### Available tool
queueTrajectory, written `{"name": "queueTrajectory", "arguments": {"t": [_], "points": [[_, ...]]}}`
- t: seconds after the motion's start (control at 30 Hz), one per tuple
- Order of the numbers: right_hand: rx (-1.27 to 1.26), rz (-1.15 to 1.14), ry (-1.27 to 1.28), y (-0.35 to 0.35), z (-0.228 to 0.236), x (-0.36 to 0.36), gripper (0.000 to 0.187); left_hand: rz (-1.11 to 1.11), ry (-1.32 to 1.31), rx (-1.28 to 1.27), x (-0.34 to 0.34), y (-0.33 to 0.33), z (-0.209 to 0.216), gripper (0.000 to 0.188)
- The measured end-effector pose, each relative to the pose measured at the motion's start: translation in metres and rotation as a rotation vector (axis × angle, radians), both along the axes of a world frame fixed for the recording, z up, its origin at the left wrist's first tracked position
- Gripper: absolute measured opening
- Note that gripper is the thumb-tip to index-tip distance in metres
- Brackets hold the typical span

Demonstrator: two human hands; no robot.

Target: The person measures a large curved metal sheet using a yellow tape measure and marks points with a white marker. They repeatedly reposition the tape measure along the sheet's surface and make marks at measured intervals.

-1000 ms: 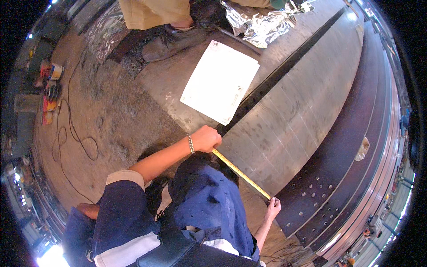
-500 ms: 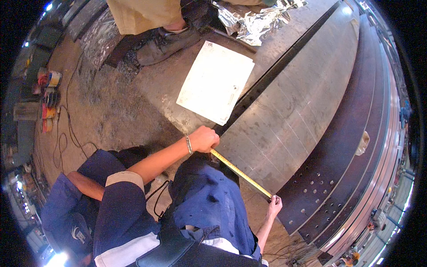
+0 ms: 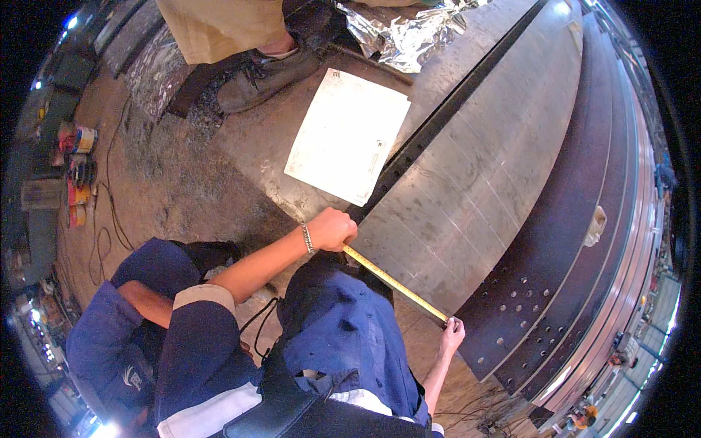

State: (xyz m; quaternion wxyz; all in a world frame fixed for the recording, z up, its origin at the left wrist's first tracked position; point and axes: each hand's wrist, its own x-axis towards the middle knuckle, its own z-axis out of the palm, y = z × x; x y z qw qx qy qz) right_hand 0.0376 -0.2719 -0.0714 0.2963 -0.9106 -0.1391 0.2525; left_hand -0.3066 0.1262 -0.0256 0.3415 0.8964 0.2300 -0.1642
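Note:
A yellow tape measure (image 3: 394, 284) is stretched in a straight line along the near end of a grey steel plate (image 3: 467, 190). My left hand (image 3: 332, 230), with a chain bracelet at its wrist, is closed around the tape's left end. Whether the tape's case is inside that fist is hidden. At the plate's near right corner, my right hand (image 3: 453, 334) pinches the other end of the tape. Faint pale lines run across the plate's surface. White paper sheets (image 3: 347, 137) lie beyond my left hand.
Dark curved steel plates with holes (image 3: 544, 255) are stacked to the right. A person in navy (image 3: 109, 343) is close by my left arm. Another person's shoe (image 3: 269, 82) stands beyond the papers, near crumpled foil (image 3: 401, 33). Cables (image 3: 109, 212) trail over the floor at left.
The view has shifted slightly, so the plates and papers sit a little further left. Both hands keep their hold on the tape measure, which stays stretched along the plate's end.

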Motion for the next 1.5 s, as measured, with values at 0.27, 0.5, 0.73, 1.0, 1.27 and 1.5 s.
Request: {"name": "queueTrajectory", "arguments": {"t": [0.27,0.5,0.73,1.0,1.27,1.5], "points": [[0.007,0.062,-0.064,-0.008,-0.011,0.006,0.016,0.059,-0.090,0.036,-0.003,-0.004,-0.006,0.009],[0.037,0.051,-0.032,-0.003,-0.004,0.001,0.017,0.052,-0.035,0.027,0.001,-0.003,-0.002,0.011],[0.041,0.039,-0.038,-0.007,-0.010,0.003,0.016,0.056,-0.029,0.014,0.000,-0.003,-0.003,0.012],[-0.023,0.061,-0.026,0.002,0.002,0.002,0.015,0.021,-0.011,-0.007,0.002,-0.002,-0.006,0.015],[0.018,0.028,-0.034,-0.005,-0.009,0.004,0.015,0.002,-0.042,0.029,0.001,-0.003,-0.010,0.015],[0.046,0.008,-0.012,-0.009,-0.013,0.006,0.014,0.023,-0.054,0.029,0.001,-0.002,-0.010,0.012]]}}
